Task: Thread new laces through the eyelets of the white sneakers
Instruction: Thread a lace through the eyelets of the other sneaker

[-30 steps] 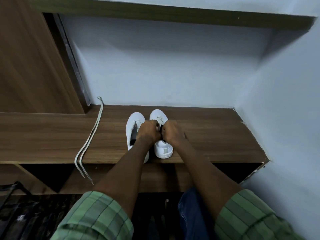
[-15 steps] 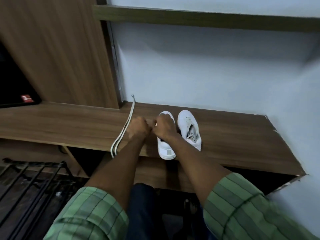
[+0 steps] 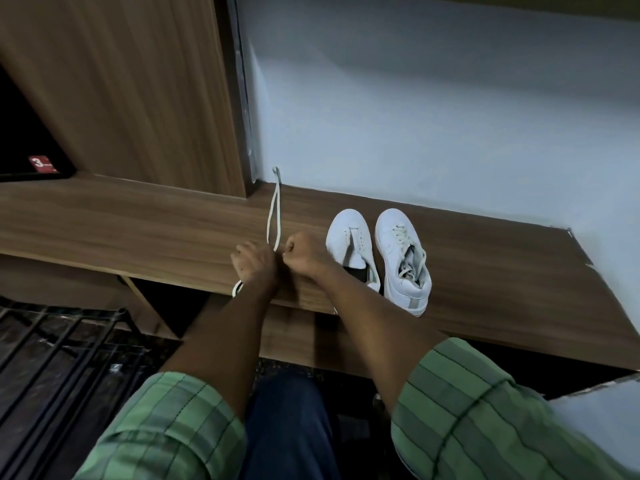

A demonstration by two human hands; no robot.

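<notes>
Two white sneakers stand side by side on the wooden shelf (image 3: 485, 265). The left sneaker (image 3: 350, 242) has bare eyelets; the right sneaker (image 3: 401, 251) carries a lace. A loose white lace (image 3: 273, 211), doubled over, runs from the wall corner down to my hands. My left hand (image 3: 252, 265) and my right hand (image 3: 301, 252) meet on that lace, left of the shoes, fingers curled round it. The lace's lower part shows again below my left wrist at the shelf edge.
A tall wooden cabinet panel (image 3: 138, 91) rises at the left, with a dark opening (image 3: 24, 140) bearing a red sticker. A pale wall backs the shelf and closes it on the right. A black metal rack (image 3: 59, 341) stands low at the left.
Both hands have left the sneakers and moved left to the loose lace, taking hold of it. The camera has swung left, so the shoes now sit to the right.
</notes>
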